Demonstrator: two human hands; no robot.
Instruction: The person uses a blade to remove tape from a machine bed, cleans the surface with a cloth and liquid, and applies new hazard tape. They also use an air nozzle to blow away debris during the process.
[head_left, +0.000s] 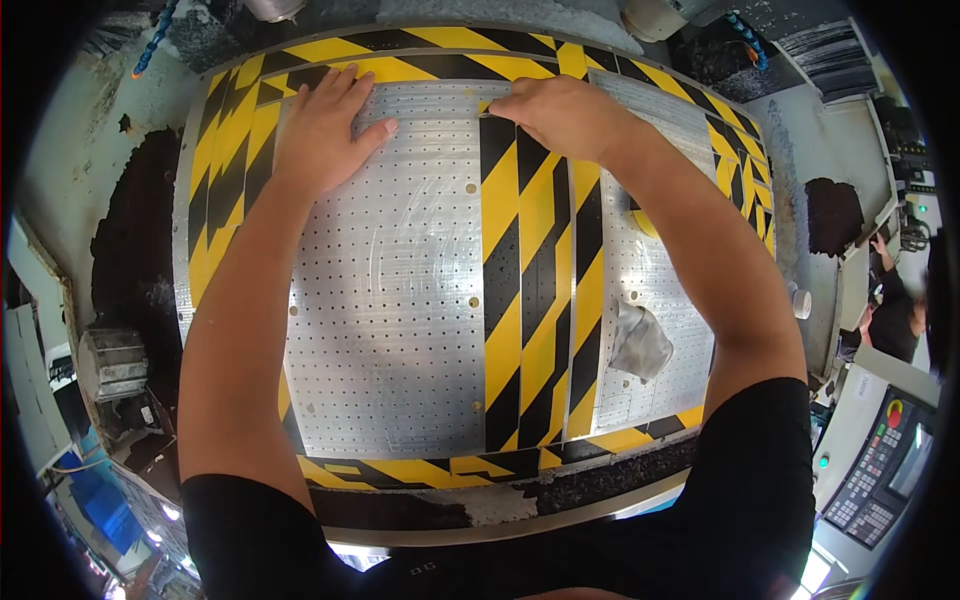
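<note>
A wide metal plate (390,330) with rows of small holes lies in front of me, bordered by black-and-yellow striped tape. My left hand (325,130) rests flat near its far left corner, fingers spread, partly over the tape border. At the far end of the central striped tape (503,250), my right hand (565,112) is closed, thumb and fingertips pinching at the tape's corner. The curled fingers hide most of that grip. Under my right forearm, a yellow round thing (643,222), perhaps a tape roll, shows in part. A crumpled grey rag (641,343) lies on the right-hand section.
Blue segmented hoses (155,42) hang at the far left and far right (748,42). A control panel (880,450) with buttons and a screen stands at the right. Beyond it, another person (895,315) is partly visible. A blue bin (108,512) sits at lower left.
</note>
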